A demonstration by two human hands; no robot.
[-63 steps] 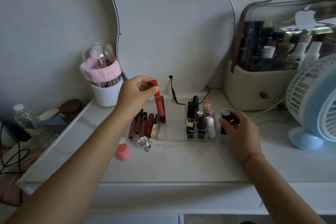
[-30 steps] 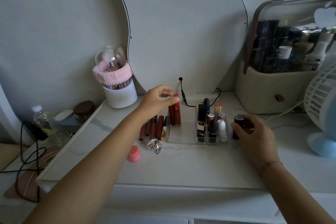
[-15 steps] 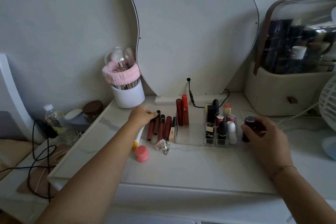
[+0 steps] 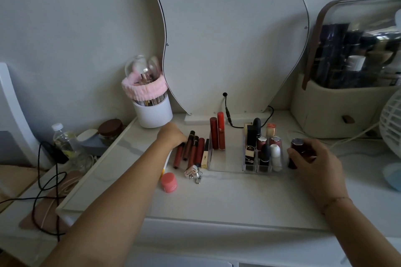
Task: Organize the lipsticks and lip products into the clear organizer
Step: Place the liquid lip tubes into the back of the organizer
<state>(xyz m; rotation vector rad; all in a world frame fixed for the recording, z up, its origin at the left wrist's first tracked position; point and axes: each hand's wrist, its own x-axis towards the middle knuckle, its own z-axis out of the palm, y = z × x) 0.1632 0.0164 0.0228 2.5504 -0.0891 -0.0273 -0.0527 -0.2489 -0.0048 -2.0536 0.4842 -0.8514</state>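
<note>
So the right hand (image 4: 314, 162) had its fingers curled round a dark red lipstick (image 4: 295, 147), which stood upright on the tabletop (image 4: 238, 197) just past the clear organizer (image 4: 225, 166). The small compartments nearest that hand were packed with upright lipsticks (image 4: 263, 151), and two tall red tubes (image 4: 217, 134) stood in the wide open section further toward the left hand (image 4: 171, 135). That one was down at the far end of a row of loose lip tubes (image 4: 193, 151) lying flat beside the organizer, fingertips on them, but honestly I couldn't tell if it was actually grasping one or only touching. A little pink jar (image 4: 168, 182) and a silver charm (image 4: 193, 173) sat just inside the left forearm.
</note>
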